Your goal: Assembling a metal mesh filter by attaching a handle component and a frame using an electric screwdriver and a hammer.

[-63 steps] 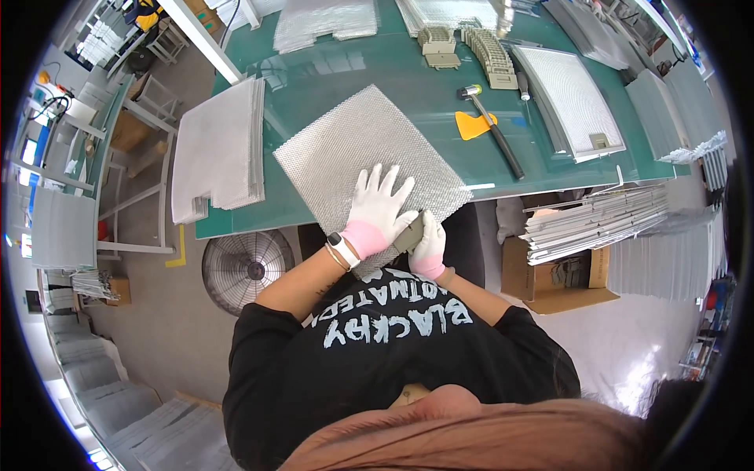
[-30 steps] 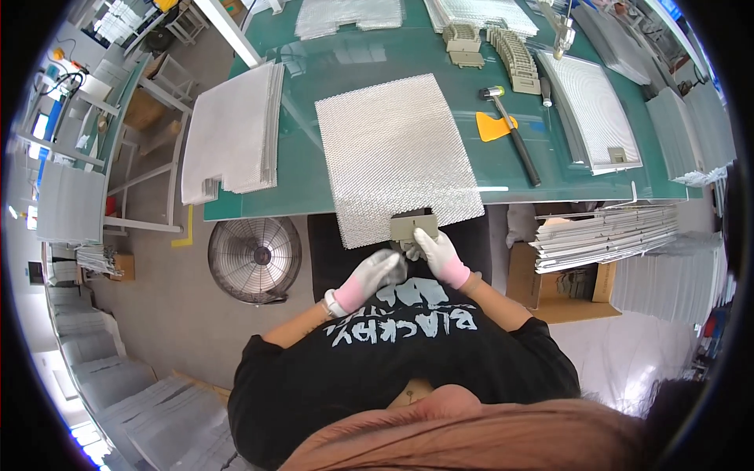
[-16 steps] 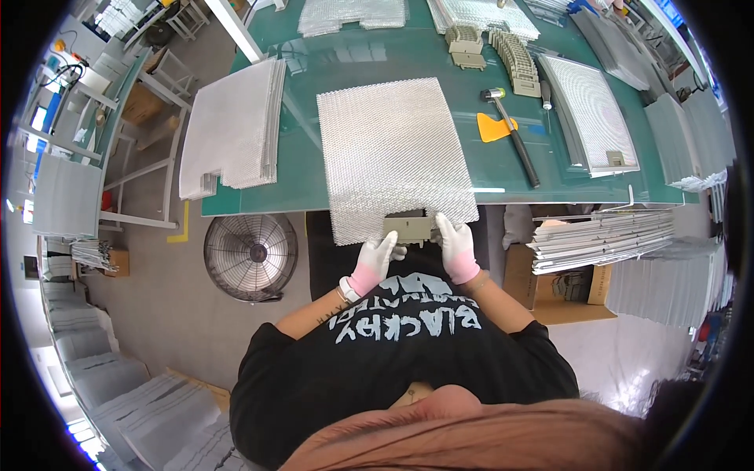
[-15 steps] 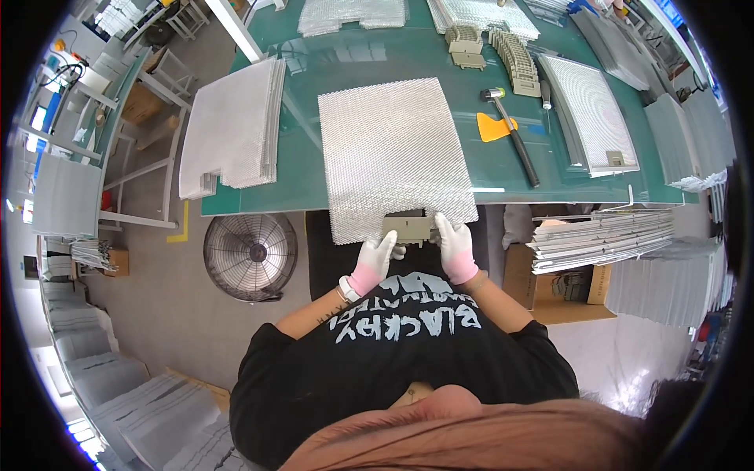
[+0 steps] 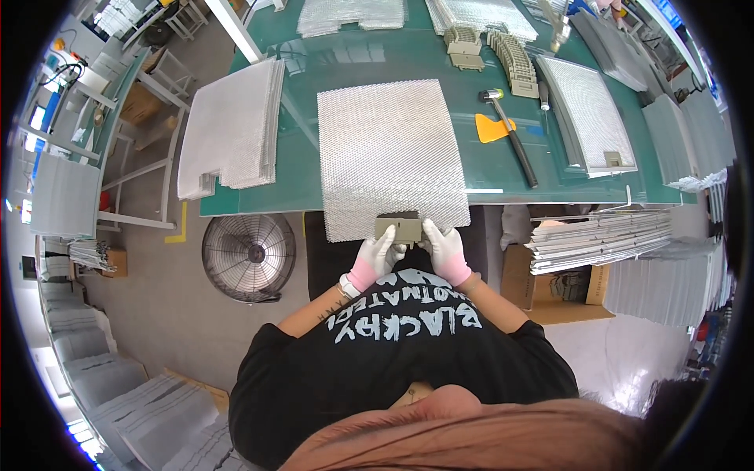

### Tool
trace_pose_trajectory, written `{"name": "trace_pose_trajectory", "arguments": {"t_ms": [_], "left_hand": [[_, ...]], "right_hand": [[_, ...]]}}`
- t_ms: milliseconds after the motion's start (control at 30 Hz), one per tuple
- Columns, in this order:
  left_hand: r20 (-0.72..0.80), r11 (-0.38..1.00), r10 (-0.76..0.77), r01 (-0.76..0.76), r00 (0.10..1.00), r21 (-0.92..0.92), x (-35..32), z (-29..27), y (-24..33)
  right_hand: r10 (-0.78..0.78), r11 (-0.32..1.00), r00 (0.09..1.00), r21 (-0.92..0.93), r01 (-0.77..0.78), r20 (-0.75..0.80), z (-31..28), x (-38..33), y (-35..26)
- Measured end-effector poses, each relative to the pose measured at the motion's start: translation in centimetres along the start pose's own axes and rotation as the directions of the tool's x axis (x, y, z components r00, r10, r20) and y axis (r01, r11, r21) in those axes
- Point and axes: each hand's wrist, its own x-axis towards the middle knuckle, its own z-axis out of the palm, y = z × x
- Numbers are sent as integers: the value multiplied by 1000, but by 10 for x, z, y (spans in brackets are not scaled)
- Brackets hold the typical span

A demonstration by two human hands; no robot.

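Note:
A silvery metal mesh panel (image 5: 393,149) lies on the green table, its near edge overhanging the front. At the notch in that near edge sits an olive-grey plastic latch piece (image 5: 408,231). My left hand (image 5: 377,253), in a white and pink glove, grips the piece from its left with the thumb on top. From the right, my right hand (image 5: 445,251), gloved alike, pinches its right end, fingertips close to the mesh edge. The undersides of the piece and several fingers are hidden.
On the green table (image 5: 298,196) lie a mallet (image 5: 514,141), an orange scraper (image 5: 491,129), a screwdriver (image 5: 544,96) and a row of latch pieces (image 5: 514,67). Mesh stacks stand left (image 5: 232,125) and right (image 5: 589,110). A floor fan (image 5: 250,257) is below the table's front.
The latch piece and my right hand have shifted slightly left. The mesh panel's near right corner has swung a little left too. Something pale has come into view at the far right.

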Motion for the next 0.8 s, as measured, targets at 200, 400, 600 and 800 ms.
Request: {"name": "trace_pose_trajectory", "arguments": {"t_ms": [200, 400, 600, 800], "left_hand": [[106, 963, 108, -131, 988, 237, -3, -2, 12], [42, 990, 97, -101, 994, 97, -1, -3, 15], [152, 955, 41, -84, 988, 285, 0, -15, 15], [73, 967, 174, -184, 982, 177, -3, -9, 13]], "right_hand": [[-159, 971, 985, -192, 144, -67, 1, 1, 19], [-185, 936, 975, -323, 138, -120, 6, -3, 18], [-148, 988, 970, -77, 136, -193, 10, 2, 11], [-92, 996, 980, -7, 92, -179, 6, 7, 14]]}}
